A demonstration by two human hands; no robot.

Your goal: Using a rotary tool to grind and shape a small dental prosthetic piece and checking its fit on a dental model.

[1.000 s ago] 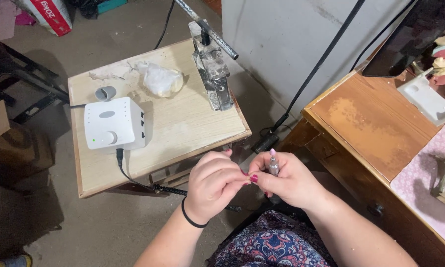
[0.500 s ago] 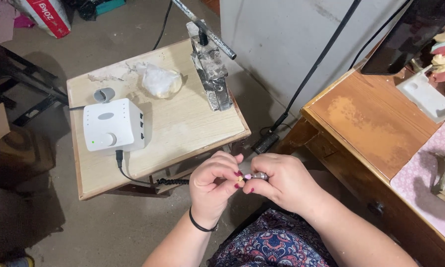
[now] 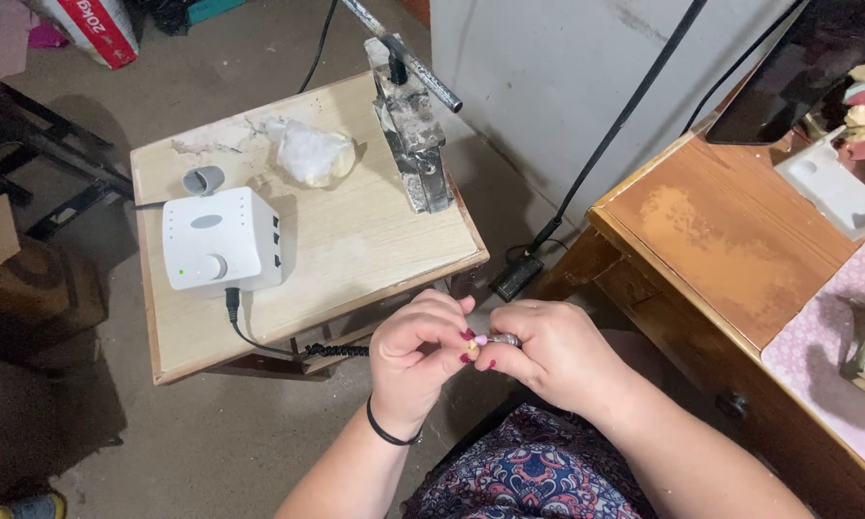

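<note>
Since a second ago the slim silver metal handpiece has dropped from upright to nearly level, its long axis running left to right with the small pale pink tip toward the left hand. It sits in front of the lap, just off the light wooden bench. The right hand has its grip closed around the barrel; the left pinches the tip narrowly. A slip could jab a finger or drop the tool, tugging the coiled black cord and white control box.
</note>
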